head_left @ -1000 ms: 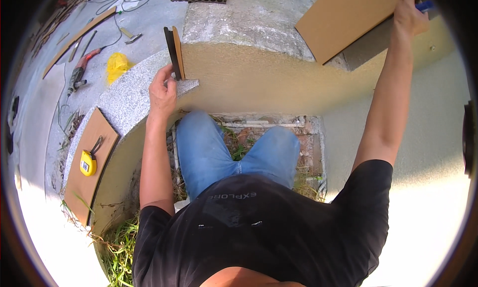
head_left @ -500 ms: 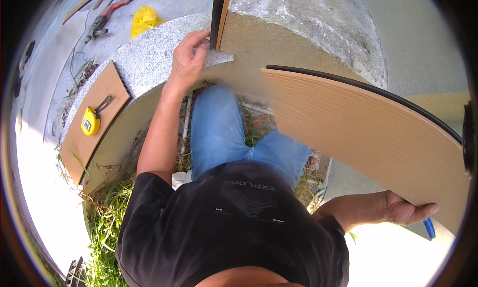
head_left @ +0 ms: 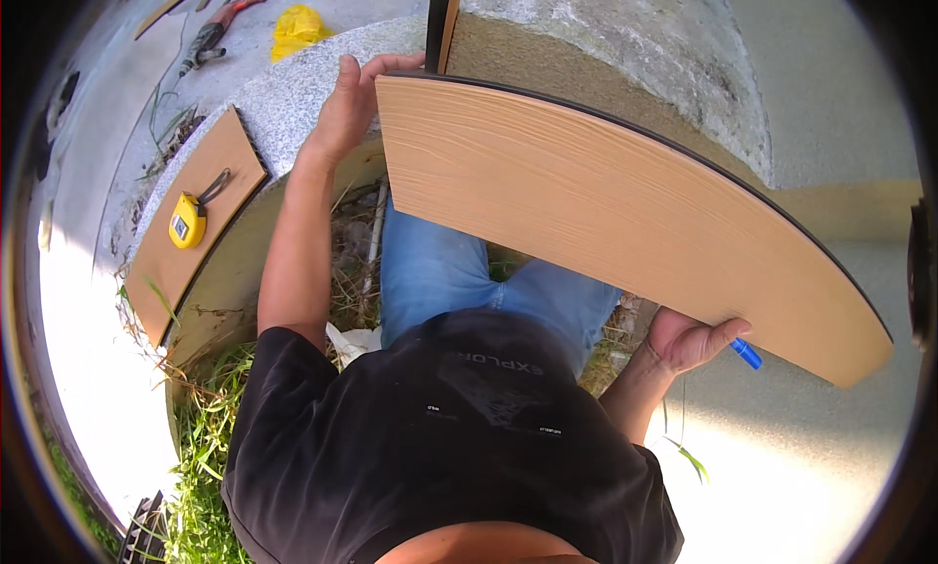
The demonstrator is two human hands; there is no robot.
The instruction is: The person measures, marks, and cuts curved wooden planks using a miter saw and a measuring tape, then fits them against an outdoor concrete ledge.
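Note:
A wide wood-grain plank [head_left: 586,202] with a dark far edge lies across in front of me. My right hand [head_left: 689,341] grips its near edge, thumb on top and fingers hidden underneath. A blue capped pen or marker [head_left: 747,354] pokes out by that hand. My left hand [head_left: 344,114] is at the plank's left end, thumb raised and fingers stretched toward an upright dark-edged strip [head_left: 442,26]. The plank's end hides part of this hand; I cannot tell whether it presses on the plank.
On the curved granite ledge [head_left: 288,100] at left lies a shorter wood-grain board [head_left: 220,232] with a yellow tape measure [head_left: 188,220] on it. Beyond are a yellow bag [head_left: 298,31] and a corded red-and-black power tool [head_left: 210,41]. A rough concrete block [head_left: 625,36] stands at the far right.
The plank has moved left, carried by my right hand, and its left end now meets my left hand. My left thumb has lifted away from the upright strip.

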